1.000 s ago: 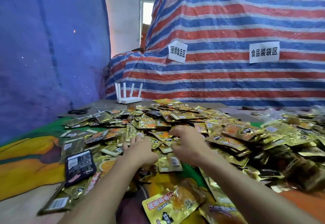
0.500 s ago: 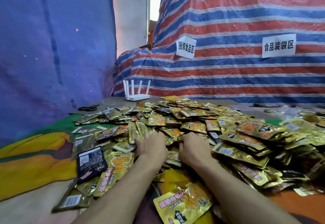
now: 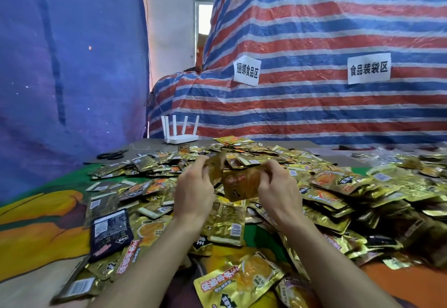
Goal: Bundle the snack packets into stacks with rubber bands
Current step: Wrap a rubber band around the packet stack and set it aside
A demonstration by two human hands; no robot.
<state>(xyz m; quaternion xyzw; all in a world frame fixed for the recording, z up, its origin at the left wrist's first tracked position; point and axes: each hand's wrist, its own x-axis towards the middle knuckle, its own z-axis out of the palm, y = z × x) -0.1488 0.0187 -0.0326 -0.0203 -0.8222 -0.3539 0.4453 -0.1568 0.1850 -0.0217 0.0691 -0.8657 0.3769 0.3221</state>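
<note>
Your left hand (image 3: 193,194) and right hand (image 3: 278,189) are raised side by side over the pile (image 3: 326,186), backs toward you, fingers curled. Your right hand pinches the right edge of an orange packet (image 3: 238,185), which hangs upright between your 2 hands. Your left hand grips a crumpled gold packet (image 3: 216,166) just left of it and a little higher. The 2 packets overlap, so you cannot tell from here whether your left hand also touches the orange one. Most of your fingertips are hidden behind the foil.

The pile of snack packets covers the table from the middle to the right edge, where it is cut off. Its lower layers are buried. Their print is mostly too small or glare-washed to read.

A black packet (image 3: 110,231) lies flat just left of your left forearm. A yellow packet (image 3: 239,282) lies between your forearms, its lower edge out of view. A patterned cloth (image 3: 36,223) shows at the left.

At the far left of the table lie dark scissors (image 3: 112,155). Beside them is a thin pale loop (image 3: 140,147), too small to identify. A white router (image 3: 180,134) stands behind, against a striped tarp (image 3: 314,104) bearing a left sign (image 3: 246,70) and a right sign (image 3: 368,68). A blue sheet (image 3: 60,65) hangs at the left.
</note>
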